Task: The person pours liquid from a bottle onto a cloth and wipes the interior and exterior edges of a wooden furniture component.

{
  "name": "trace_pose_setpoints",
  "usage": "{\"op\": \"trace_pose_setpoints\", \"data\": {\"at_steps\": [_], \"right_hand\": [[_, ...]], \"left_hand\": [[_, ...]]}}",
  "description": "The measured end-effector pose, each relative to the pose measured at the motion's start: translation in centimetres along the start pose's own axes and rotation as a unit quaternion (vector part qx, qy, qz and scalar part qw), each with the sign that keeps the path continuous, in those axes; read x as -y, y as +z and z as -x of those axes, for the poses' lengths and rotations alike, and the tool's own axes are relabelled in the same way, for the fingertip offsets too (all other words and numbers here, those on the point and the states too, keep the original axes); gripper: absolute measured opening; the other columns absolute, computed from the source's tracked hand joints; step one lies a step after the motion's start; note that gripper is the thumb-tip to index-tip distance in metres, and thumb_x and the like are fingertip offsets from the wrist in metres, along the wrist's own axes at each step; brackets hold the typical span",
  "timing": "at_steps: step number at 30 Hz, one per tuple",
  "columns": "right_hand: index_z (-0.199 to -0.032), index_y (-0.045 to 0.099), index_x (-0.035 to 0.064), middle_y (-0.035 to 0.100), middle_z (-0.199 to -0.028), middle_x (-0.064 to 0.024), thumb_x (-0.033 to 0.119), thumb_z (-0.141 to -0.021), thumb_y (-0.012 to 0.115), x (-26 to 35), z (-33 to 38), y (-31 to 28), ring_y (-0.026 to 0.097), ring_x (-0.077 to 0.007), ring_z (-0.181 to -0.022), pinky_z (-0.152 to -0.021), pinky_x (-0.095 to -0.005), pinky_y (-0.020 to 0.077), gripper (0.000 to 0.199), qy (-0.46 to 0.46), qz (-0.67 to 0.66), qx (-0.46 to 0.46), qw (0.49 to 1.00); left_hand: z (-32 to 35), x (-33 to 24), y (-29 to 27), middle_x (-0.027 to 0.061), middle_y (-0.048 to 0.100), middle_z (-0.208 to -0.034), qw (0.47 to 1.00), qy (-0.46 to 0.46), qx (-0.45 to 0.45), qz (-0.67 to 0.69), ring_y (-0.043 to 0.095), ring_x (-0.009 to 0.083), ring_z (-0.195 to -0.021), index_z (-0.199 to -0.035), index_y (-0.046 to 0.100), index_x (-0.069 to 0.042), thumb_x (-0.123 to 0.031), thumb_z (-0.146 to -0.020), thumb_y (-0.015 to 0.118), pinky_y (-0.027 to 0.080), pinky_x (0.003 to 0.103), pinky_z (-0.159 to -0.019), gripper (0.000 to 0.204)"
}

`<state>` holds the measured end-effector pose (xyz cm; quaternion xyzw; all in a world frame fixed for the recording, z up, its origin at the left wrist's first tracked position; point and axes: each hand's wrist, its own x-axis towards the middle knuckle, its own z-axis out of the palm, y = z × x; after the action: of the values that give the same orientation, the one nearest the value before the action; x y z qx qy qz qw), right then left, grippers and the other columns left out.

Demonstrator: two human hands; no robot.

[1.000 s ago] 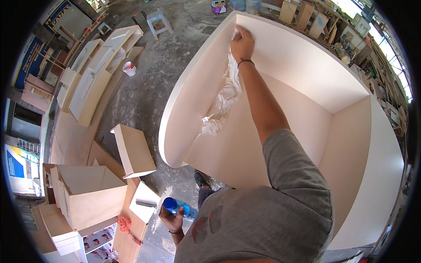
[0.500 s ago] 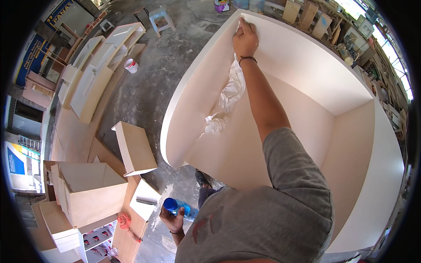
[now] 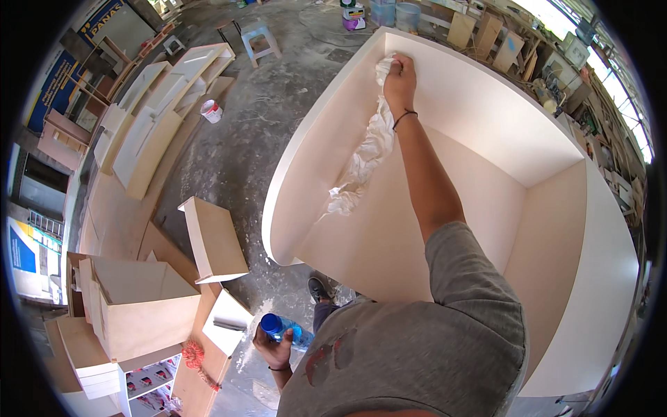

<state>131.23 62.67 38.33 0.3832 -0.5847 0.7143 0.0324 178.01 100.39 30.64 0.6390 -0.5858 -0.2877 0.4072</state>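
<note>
Currently, the right hand is gripping one end of a white cloth, its fingers curling tightly over the bunched fabric near the far corner of a white cabinet. The cloth is lying inside the cabinet, running in loose folds from the hand back toward the person along the seam at the left wall. A dark band is encircling the right wrist. The left hand is holding a blue bottle beside the person's grey shirt, outside the cabinet, with its fingers wrapping the body just below the cap. A dark shoe is resting on the concrete floor near the cabinet's lower left edge. To the left, a narrow wooden box is standing near a larger box, and an orange coil is lying on a board just beside the latter. Farther away, a small white-and-red bucket and a pale blue stool are standing on the floor, well apart from both hands.
</note>
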Motion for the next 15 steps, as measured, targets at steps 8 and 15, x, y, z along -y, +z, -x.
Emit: {"op": "trace_pose_setpoints", "data": {"at_steps": [8,15], "right_hand": [[-0.107,0.059,0.0005,0.062,-0.093,-0.0049,0.009,-0.092,0.056,12.1,10.8,-5.1,0.059,-0.0116,-0.085,-0.074,-0.0252,0.0484,0.018,0.306,-0.474,0.346,0.75],[-0.11,0.058,-0.0006,0.061,-0.099,-0.0057,0.005,-0.088,0.06,16.5,20.2,-10.0,0.059,-0.0116,-0.089,-0.078,-0.0255,0.0492,0.024,0.361,-0.336,0.517,0.7]], "left_hand": [[-2.0,-2.3,-2.6,0.0101,0.06,-0.076,0.998,0.005,0.055,0.037,0.058,0.0158,-0.071,-0.083,0.061,0.002,-0.03,-0.065,0.085,0.048,0.031,-0.062,0.044],[-9.4,-12.2,-3.0,0.0127,0.065,-0.076,0.96,0.157,0.158,-0.17,0.065,0.0276,-0.067,-0.09,0.067,-0.001,-0.031,-0.06,0.086,0.051,0.035,-0.062,0.046]]}}
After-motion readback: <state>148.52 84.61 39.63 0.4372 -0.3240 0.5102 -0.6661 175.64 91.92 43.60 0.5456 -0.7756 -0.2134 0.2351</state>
